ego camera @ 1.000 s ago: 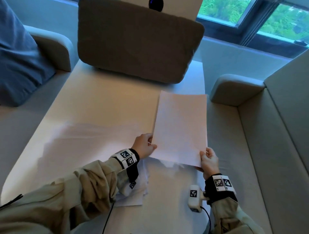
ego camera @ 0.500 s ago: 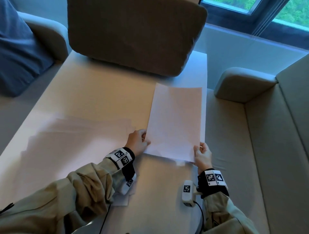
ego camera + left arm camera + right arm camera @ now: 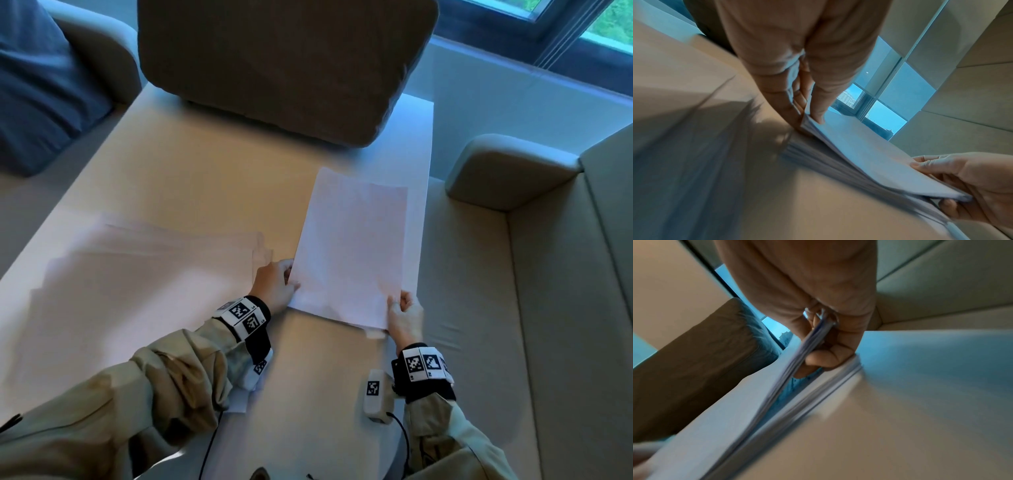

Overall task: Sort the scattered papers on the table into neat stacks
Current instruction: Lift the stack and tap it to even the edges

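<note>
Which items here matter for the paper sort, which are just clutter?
Job:
held stack, gripped by left hand and right hand
loose sheets spread on the table

Lying about:
brown cushion
blue pillow
sofa arm

The loose papers (image 3: 147, 274) at nine o'clock on the surface (image 3: 205, 178) are smeared by blur, so their edges and number cannot be told. The brown cushion (image 3: 284, 65) at twelve o'clock is cut off by the top edge. The held stack (image 3: 352, 253) hides the fingers beneath it. In both wrist views the sheet edges streak, and the count of sheets cannot be told.
</note>
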Demonstrator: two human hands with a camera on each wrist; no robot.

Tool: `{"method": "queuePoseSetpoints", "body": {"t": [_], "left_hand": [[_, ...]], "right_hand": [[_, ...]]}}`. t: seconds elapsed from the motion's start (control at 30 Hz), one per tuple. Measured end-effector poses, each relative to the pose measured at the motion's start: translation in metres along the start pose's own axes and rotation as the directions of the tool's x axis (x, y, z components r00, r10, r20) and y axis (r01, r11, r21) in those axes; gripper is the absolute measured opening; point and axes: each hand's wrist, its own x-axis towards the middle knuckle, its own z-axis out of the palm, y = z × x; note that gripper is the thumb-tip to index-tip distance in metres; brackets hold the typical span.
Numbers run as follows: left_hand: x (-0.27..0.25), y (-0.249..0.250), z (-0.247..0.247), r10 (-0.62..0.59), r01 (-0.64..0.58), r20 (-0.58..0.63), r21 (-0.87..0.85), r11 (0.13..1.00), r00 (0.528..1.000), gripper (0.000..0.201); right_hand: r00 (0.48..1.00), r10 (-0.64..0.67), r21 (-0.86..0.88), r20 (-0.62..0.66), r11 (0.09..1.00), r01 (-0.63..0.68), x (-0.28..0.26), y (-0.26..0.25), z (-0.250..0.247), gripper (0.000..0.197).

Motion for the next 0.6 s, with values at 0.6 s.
{"method": "queuePoseSetpoints", "body": {"t": [0.6], "left_hand": [[0.005, 0.013, 0.012, -0.003, 0.002, -0.077, -0.019, 1.000, 0.997, 0.027]], "right_hand": [[0.998, -0.010, -0.271, -0.065, 0.962, -0.008, -0.008, -0.028, -0.017, 0.026]]}}
